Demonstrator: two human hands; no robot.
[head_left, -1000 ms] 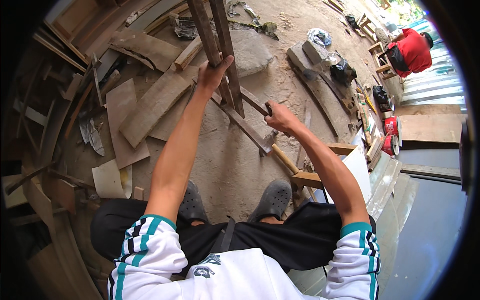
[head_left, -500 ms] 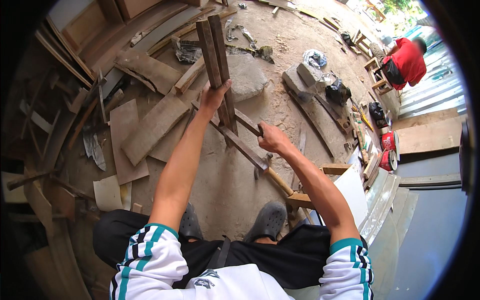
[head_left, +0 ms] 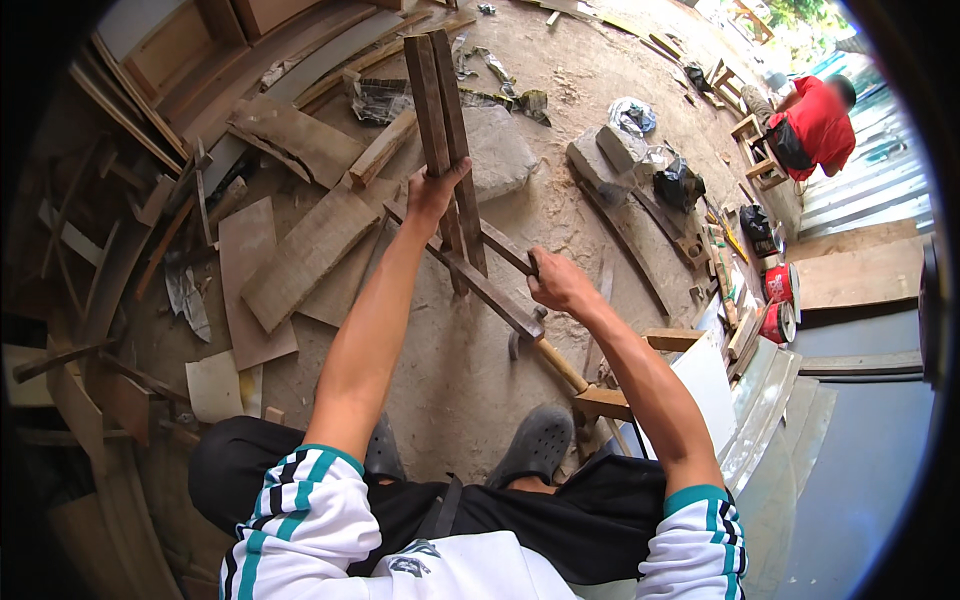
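Two dark brown wooden bars (head_left: pixel 428 110) stand nearly upright, side by side, above the floor ahead of me. My left hand (head_left: pixel 436 192) is closed around them at mid-height. Below it, two slanting wooden strips (head_left: pixel 492 294) meet the bars from either side and reach toward the right. My right hand (head_left: pixel 562 280) is closed on the end of the farther strip. The nearer strip's end comes close to a hammer (head_left: pixel 562 364) with a pale wooden handle, lying on the floor. How the pieces join is hidden behind my left hand and the wood.
Loose boards (head_left: pixel 310 260) lie piled at the left. A concrete slab (head_left: pixel 492 155) sits behind the bars, with blocks (head_left: pixel 610 155) farther right. Red cans (head_left: pixel 778 285) and a white sheet (head_left: pixel 690 390) are on the right. A person in a red shirt (head_left: pixel 812 130) sits far right.
The upright bars and the strips have shifted slightly to the right. Both hands have moved with them, keeping their grip.
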